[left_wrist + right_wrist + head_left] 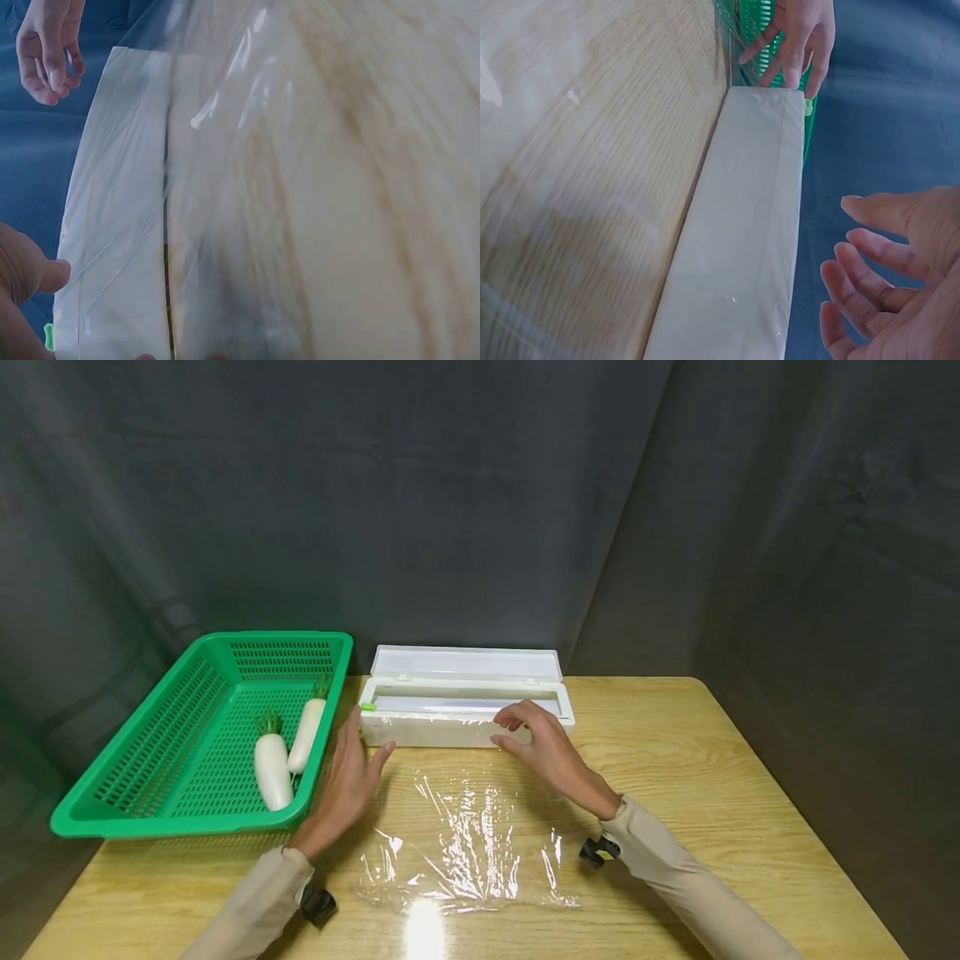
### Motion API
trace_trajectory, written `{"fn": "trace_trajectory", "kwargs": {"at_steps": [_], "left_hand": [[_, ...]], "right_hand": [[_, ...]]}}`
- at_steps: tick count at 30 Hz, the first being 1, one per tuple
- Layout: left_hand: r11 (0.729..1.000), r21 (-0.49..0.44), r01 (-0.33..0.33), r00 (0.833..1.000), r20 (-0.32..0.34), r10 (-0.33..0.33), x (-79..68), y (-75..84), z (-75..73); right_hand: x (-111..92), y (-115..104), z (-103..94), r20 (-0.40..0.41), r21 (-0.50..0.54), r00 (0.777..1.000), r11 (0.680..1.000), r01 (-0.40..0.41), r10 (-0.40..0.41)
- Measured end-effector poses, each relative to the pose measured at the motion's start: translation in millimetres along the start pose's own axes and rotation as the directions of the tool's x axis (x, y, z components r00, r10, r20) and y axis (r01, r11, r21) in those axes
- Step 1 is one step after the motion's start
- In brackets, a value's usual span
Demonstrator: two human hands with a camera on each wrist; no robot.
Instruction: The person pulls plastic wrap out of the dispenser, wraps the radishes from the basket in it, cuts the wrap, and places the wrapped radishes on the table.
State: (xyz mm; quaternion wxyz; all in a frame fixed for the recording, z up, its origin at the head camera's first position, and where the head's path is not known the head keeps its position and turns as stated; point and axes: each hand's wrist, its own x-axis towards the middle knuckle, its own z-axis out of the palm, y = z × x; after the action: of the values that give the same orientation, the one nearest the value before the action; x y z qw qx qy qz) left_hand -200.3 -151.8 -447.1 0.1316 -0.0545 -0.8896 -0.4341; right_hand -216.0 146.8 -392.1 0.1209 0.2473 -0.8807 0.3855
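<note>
A white cling film dispenser box (pixel 435 732) stands at the back of the table with its lid (pixel 465 663) raised. Clear cling film (pixel 472 843) runs from its front edge toward me, spread over the wood and wrinkled. My left hand (pixel 348 785) is at the box's left end, fingers extended and thumb apart, close to the green slide cutter (pixel 368 707). Over the right part of the box's front edge is my right hand (pixel 551 756), fingers bent loosely. The right wrist view shows that hand's fingers (pixel 855 289) beside the box with nothing between them.
A green plastic basket (pixel 187 823) stands on the left, right beside my left hand. Two white radishes with cut green tops, one nearer (pixel 272 770) and one farther (pixel 306 735), lie in it. A dark curtain (pixel 465 502) hangs behind the wooden table (pixel 712 827).
</note>
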Motion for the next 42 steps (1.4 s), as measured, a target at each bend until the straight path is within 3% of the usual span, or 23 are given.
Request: {"fn": "trace_trajectory", "kwargs": {"at_steps": [6, 20, 42], "left_hand": [[1.0, -0.01, 0.006, 1.0, -0.023, -0.006, 3.9, 0.3, 0.3], [0.994, -0.05, 0.095, 0.995, -0.013, -0.096, 12.4, 2.7, 2.0], [0.989, -0.055, 0.134, 0.989, -0.054, -0.137, 15.9, 9.0, 8.4]], "right_hand": [[0, 3, -1.2, -0.039, -0.007, 0.999, 1.0, 0.008, -0.009], [-3, 12, -5.9, -0.119, -0.017, 0.993, 1.0, 0.008, -0.01], [-4, 28, -19.7, -0.194, -0.058, 0.974, 0.99, -0.132, 0.119]]}}
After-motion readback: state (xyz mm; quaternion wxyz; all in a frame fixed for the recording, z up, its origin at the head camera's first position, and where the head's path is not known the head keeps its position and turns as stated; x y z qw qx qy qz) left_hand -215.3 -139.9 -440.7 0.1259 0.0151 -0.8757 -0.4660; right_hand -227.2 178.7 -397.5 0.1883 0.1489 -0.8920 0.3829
